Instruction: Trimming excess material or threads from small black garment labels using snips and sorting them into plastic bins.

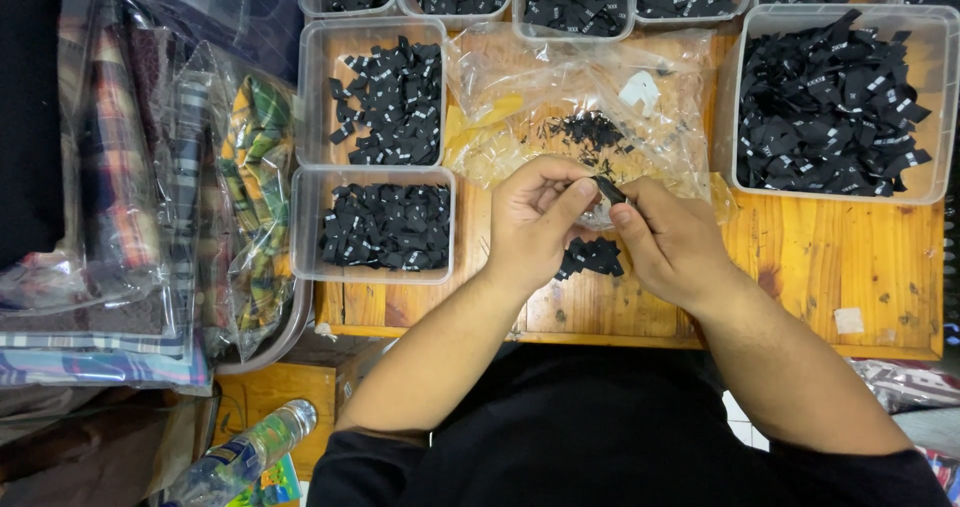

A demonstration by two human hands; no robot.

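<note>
My left hand [535, 222] and my right hand [672, 239] meet over the wooden table [830, 257]. Both pinch one small black fabric label [608, 189] between thumbs and fingers. A small heap of the same black labels [592, 257] lies on the wood just below my hands. Behind them lies a crumpled clear plastic bag [570, 107] with black scraps and a white tag inside.
Clear plastic tubs of black labels surround the work spot: two on the left [385, 92] [372, 227], a large one on the right [835, 102], several along the back. Bagged plaid fabrics [150, 187] are stacked at far left. A plastic bottle [245, 457] lies below the table edge.
</note>
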